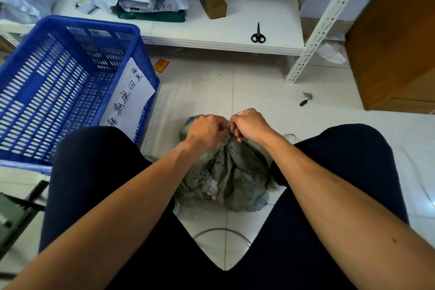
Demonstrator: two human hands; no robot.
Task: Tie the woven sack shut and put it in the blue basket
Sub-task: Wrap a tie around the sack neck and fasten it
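The grey-green woven plastic sack [231, 172] sat on the tiled floor [259, 92] between the person's knees, its gathered neck pointing up and away from the body. The left hand [206, 130] and right hand [253, 125] met at that neck, knuckles almost touching. Their fingers [235, 127] were curled tight and pinched the bunched mouth, though a separate tie strand could not be made out. The knot looked unfinished. The blue slatted plastic basket [47, 92] stood open, forward and to the left of the sack, so the left hand was nearer it and the lift would likely swing leftward over the near rim.
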